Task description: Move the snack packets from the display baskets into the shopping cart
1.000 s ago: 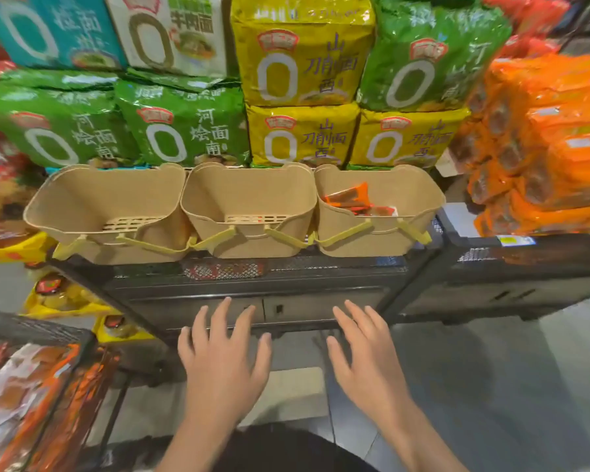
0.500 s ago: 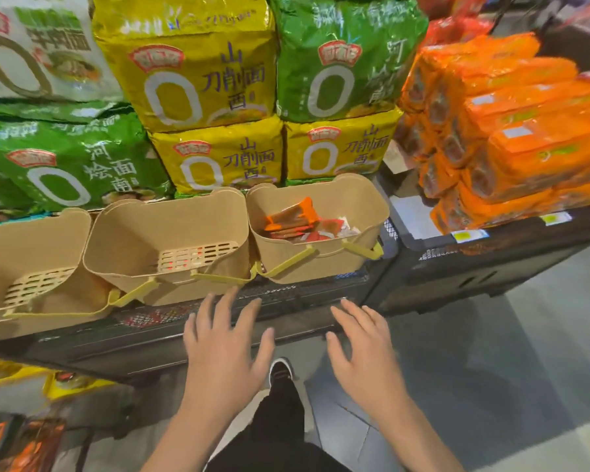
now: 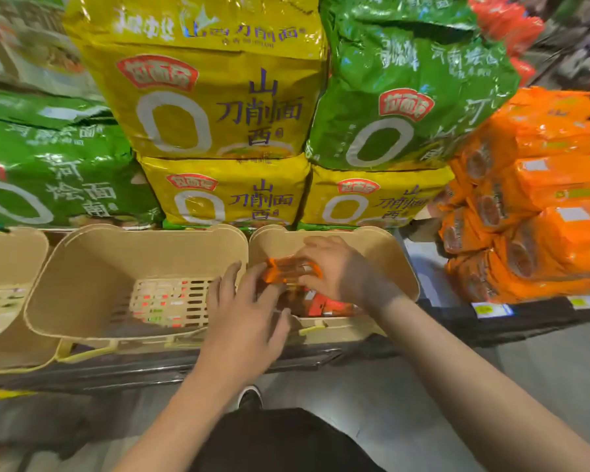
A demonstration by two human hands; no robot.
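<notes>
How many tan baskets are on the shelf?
3. One basket sits at the left edge, partly cut off. The middle basket holds no packets. The right basket has both hands reaching in. More may lie outside the view.

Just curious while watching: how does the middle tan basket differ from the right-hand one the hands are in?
The middle basket shows only its bare slotted floor; the right basket holds orange snack packets. Both hands reach into the right basket, none into the middle basket. Both are tan, same shape, side by side.
</notes>
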